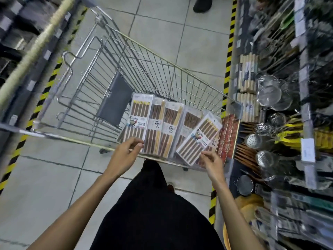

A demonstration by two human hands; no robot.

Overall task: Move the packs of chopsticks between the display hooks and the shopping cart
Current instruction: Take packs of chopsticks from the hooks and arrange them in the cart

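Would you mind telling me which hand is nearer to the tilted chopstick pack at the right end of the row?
Right. The right hand touches the tilted pack at its lower edge; the left hand pinches the leftmost pack, across the row.

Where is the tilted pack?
Head view: the tilted pack lies atop the other packs at the cart's near right corner, its near end at the fingertips of the right hand.

Light: even, diffuse, from overhead; moderately bright with a cool grey cast. Shadows soft and faint on the floor tiles. Glare patches on the plastic of the chopstick packs; specular highlights on the steel strainers. Strong wide-angle bowing toward the edges. Left shelving and right display rack smeared by motion blur. Centre reasonably sharp, slightly soft.
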